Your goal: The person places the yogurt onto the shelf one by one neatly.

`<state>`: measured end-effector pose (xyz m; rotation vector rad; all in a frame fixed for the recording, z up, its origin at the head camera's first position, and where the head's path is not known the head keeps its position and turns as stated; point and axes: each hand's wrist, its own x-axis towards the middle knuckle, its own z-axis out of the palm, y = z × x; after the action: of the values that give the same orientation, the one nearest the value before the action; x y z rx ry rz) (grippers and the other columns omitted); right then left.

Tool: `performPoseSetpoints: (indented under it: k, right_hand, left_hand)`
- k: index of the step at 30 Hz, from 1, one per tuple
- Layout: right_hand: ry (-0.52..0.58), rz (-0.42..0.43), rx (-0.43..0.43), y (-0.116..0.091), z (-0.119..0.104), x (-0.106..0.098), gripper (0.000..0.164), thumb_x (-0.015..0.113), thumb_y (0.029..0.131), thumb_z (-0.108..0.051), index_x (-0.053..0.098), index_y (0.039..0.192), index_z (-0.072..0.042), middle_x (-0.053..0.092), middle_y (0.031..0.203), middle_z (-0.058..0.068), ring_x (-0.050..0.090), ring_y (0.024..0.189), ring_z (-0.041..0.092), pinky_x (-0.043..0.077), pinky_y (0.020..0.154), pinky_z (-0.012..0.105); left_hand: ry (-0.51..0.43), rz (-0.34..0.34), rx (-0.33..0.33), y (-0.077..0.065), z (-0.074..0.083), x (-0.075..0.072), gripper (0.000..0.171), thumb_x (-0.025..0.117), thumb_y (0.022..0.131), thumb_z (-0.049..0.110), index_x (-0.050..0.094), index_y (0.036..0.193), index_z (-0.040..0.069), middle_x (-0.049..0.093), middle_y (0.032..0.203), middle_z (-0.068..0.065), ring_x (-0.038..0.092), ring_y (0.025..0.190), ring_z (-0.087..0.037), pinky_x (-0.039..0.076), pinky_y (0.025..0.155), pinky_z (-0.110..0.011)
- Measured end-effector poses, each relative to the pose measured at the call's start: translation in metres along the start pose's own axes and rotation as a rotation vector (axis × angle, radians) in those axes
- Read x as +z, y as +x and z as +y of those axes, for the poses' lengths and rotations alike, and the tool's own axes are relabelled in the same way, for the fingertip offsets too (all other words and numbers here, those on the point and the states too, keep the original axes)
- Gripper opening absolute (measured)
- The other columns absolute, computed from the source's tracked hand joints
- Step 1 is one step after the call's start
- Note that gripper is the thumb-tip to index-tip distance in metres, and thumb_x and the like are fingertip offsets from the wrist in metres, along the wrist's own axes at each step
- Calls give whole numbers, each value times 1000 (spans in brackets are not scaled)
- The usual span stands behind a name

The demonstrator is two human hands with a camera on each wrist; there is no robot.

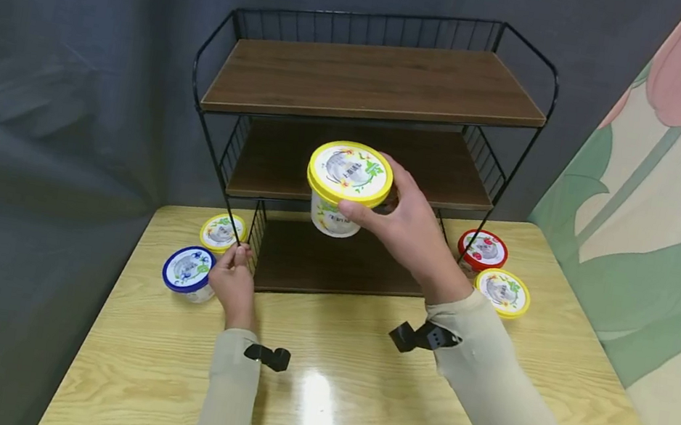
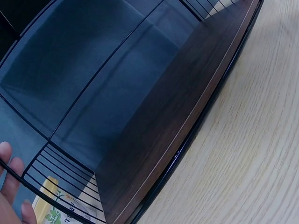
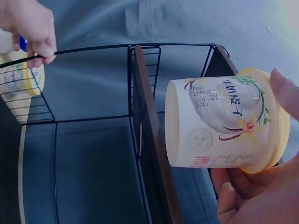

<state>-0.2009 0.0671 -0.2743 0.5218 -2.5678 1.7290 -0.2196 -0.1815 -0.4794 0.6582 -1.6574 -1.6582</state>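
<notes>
My right hand (image 1: 410,234) grips a white tub with a yellow lid (image 1: 333,215) by its rim, lifted in front of the middle shelf (image 1: 350,148) of a black wire rack. In the right wrist view the tub (image 3: 219,123) lies sideways to the camera, thumb on the lid side and fingers beneath. At the rack's front left post (image 1: 216,157), my left hand (image 1: 234,288) pinches the thin rod low down. The left wrist view shows only some fingers (image 2: 11,182) around that rod.
Left of the rack stand a blue-lidded tub (image 1: 189,269) and a yellow-lidded tub (image 1: 221,231). To its right are a red-lidded tub (image 1: 483,251) and another yellow-lidded tub (image 1: 502,292). The rack rests on a light wooden table (image 1: 355,376), with a dark curtain (image 1: 68,91) behind.
</notes>
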Motion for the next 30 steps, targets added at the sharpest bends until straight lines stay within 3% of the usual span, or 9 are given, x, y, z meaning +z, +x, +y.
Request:
performPoseSetpoints:
  k: [5, 12, 20, 30]
  right_hand:
    - [32, -14, -20, 11, -12, 8, 82, 78, 84, -38, 35, 152, -22, 48, 145, 1, 51, 123, 22, 46, 103, 48]
    - [-22, -9, -26, 29, -23, 22, 84, 79, 81, -44, 38, 150, -18, 47, 145, 2, 47, 129, 19, 39, 113, 48]
    - [-62, -13, 6, 51, -21, 38, 89, 79, 80, -46, 36, 151, -13, 48, 143, 4, 50, 125, 18, 41, 112, 43]
    - [-112, -14, -15, 67, -23, 59, 89, 78, 80, -50, 36, 150, -15, 48, 141, 5, 51, 123, 19, 45, 109, 41]
  left_hand:
    - [26, 3, 5, 2, -1, -3, 16, 62, 95, 3, 76, 96, -6, 74, 80, -6, 60, 71, 6, 46, 71, -9]
    - [8, 3, 10, 2, -1, 0, 15, 63, 94, 0, 75, 95, -8, 74, 78, -4, 60, 68, 8, 47, 72, -8]
    - [5, 3, 31, 1, -1, 3, 14, 63, 93, -1, 74, 95, -11, 74, 82, -14, 60, 67, 7, 48, 72, -8]
    - [15, 7, 1, 0, 0, 1, 16, 63, 95, 2, 75, 99, -8, 75, 85, -11, 60, 69, 8, 47, 71, -8]
